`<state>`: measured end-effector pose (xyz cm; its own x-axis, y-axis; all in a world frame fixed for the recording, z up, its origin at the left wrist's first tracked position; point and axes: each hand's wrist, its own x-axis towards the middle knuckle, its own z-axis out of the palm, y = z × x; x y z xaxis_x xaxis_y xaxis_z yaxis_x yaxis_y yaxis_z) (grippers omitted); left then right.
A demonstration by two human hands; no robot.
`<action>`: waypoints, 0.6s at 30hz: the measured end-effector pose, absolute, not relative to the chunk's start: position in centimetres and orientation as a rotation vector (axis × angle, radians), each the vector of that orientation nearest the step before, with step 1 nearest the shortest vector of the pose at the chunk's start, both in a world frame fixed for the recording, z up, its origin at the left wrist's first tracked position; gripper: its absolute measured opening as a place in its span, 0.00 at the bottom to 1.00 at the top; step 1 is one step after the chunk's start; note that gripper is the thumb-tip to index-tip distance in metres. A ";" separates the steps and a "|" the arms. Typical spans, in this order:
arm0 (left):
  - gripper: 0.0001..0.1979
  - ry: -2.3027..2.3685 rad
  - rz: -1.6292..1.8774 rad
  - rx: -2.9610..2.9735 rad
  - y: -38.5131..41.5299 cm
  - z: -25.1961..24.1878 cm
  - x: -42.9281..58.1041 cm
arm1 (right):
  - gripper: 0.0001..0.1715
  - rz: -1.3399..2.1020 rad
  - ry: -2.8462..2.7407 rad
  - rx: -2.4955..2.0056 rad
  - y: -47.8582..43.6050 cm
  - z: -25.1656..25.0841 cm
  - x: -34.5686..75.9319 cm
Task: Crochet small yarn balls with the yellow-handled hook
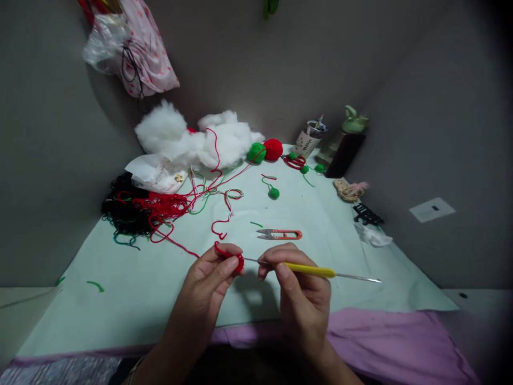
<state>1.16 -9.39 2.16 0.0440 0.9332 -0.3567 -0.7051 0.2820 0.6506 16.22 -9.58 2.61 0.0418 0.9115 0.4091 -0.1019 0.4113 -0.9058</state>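
Note:
Near the front of the pale green table cover, my left hand (pixel 212 275) pinches a small red crocheted piece (pixel 239 262) between thumb and fingers. A strand of red yarn (pixel 182 247) trails from this hand back to the left. To its right, my right hand (pixel 300 289) grips a crochet hook with a yellow handle (pixel 310 269). The hook's thin metal shaft points left and its tip meets the red piece. Another metal end sticks out of the handle to the right. Orange thread snips (pixel 280 234) lie just beyond both hands.
Red yarn (pixel 166 206) and black yarn (pixel 124 206) lie tangled at the left. White stuffing (pixel 224 140) sits at the back, beside green (pixel 257 153) and red balls (pixel 273 149). Red-handled scissors (pixel 295 162), a pen cup (pixel 310 140) and a dark phone-like slab (pixel 345 155) stand or lie back right.

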 end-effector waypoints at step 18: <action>0.10 0.984 1.312 0.417 -9.8 3.1 1.6 | 0.13 0.926 -1.349 -0.797 -9.7 2.8 16.4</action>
